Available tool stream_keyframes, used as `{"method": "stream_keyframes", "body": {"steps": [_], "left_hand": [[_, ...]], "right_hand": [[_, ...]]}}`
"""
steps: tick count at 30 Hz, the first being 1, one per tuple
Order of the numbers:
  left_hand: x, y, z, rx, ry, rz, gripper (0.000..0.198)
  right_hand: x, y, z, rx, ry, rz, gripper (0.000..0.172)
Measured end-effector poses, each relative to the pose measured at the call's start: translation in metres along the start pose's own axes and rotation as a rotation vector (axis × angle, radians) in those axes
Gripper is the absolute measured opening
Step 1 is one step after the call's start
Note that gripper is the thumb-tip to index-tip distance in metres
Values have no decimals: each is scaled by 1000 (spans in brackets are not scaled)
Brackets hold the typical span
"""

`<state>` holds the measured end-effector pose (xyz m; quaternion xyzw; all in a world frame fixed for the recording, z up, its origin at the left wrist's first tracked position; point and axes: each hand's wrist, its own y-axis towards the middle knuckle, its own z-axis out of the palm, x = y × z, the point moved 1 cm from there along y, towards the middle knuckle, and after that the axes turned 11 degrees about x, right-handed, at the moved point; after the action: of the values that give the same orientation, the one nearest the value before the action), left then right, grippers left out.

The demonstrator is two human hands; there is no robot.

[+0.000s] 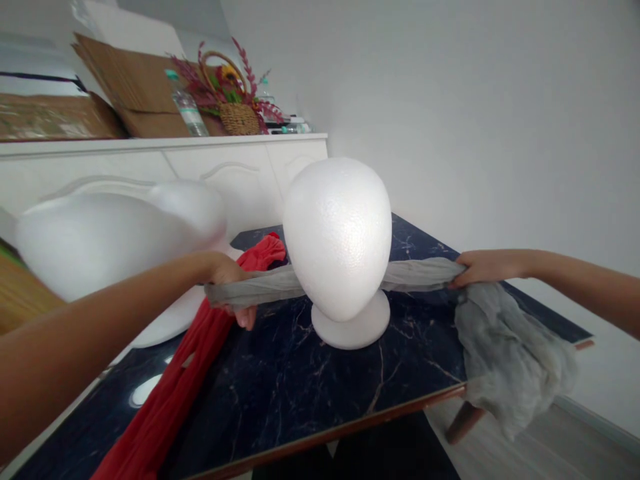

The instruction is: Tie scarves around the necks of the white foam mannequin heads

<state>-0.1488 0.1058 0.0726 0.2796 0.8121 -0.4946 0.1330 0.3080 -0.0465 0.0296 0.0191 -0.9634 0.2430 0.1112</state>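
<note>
A white foam mannequin head point(337, 233) stands upright on its round base on the dark blue marbled table point(310, 380). Behind its neck runs a grey scarf point(423, 275), stretched out to both sides; the middle part is hidden by the head. My left hand point(233, 283) grips the scarf on the left side, near the red scarf. On the right, my right hand point(485, 267) is closed on the same scarf, and its loose end hangs down past the table edge.
A long red scarf point(200, 360) lies along the table's left part. More white foam heads point(105, 233) stand at left. A white cabinet point(235, 177) behind carries cardboard boxes point(135, 83), a water bottle point(187, 107) and a flower basket point(239, 119).
</note>
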Motion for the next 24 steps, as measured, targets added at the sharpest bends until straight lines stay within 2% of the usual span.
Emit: {"method": "stream_keyframes", "body": {"steps": [2, 4, 5, 7, 9, 14, 18, 21, 24], "left_hand": [[2, -1, 16, 296, -116, -34, 66], [7, 0, 31, 527, -257, 75, 80], [9, 3, 37, 582, -322, 163, 86], [13, 10, 51, 588, -417, 311, 97], [14, 19, 65, 480, -523, 390, 100], [-7, 40, 103, 71, -598, 446, 69], [-34, 49, 130, -116, -494, 432, 67], [-48, 52, 146, -252, -342, 563, 64], [-50, 57, 156, -335, -261, 654, 56]], "right_hand": [[11, -17, 13, 159, 344, -101, 30], [27, -29, 32, 313, 732, -170, 36], [37, -32, 42, 373, 893, -192, 37], [60, -35, 62, 434, 1112, -225, 35], [86, -33, 79, 413, 1280, -258, 30], [147, -24, 102, 314, 1616, -302, 22], [186, -18, 108, 228, 1818, -380, 22], [208, -13, 110, 197, 1902, -487, 21], [219, -7, 114, 171, 1943, -543, 24]]}}
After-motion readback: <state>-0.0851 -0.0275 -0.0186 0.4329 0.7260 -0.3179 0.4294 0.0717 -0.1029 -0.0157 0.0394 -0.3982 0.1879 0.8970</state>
